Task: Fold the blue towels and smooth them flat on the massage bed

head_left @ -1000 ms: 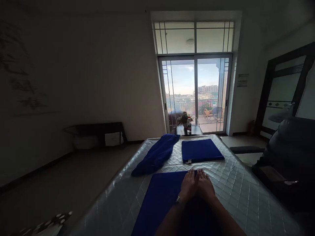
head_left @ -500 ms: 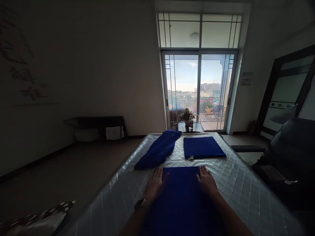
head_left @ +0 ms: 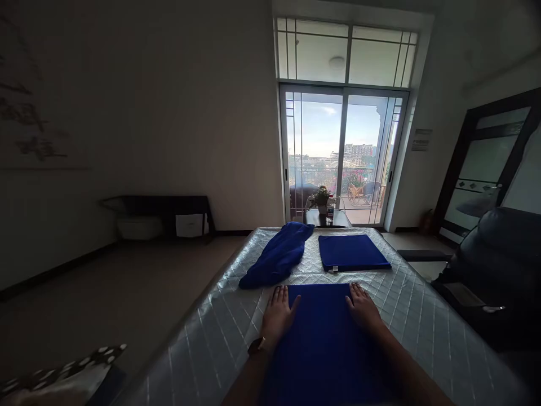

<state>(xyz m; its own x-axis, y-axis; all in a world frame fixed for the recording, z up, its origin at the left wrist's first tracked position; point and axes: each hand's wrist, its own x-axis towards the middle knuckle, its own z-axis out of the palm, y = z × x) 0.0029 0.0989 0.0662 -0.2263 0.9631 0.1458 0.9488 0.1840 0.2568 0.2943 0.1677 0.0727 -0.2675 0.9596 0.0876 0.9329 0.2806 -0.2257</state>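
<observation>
A blue cloth (head_left: 321, 344) lies flat before me, its far edge straight and its near part running out of the bottom of the view. My left hand (head_left: 279, 313) rests flat along the cloth's left edge near the far corner, fingers stretched forward and thumb apart. On the opposite edge, by the far right corner, my right hand (head_left: 364, 309) lies flat in the same way. Beyond them are a neatly folded blue cloth (head_left: 354, 252) with a small white label and, to its left, a crumpled blue cloth (head_left: 276, 256).
The cloths lie on a bed-like surface with a silvery quilted cover (head_left: 228, 332). A small table (head_left: 338, 219) with a potted plant (head_left: 322, 197) stands past its far end, before sliding glass doors. A dark chair (head_left: 486, 270) is at the right, a dark bench (head_left: 169, 211) at the left wall.
The camera view has shifted slightly, so the cloth and hands appear a little further right. Both hands stay flat on the cloth's edges, and the other cloths lie as before.
</observation>
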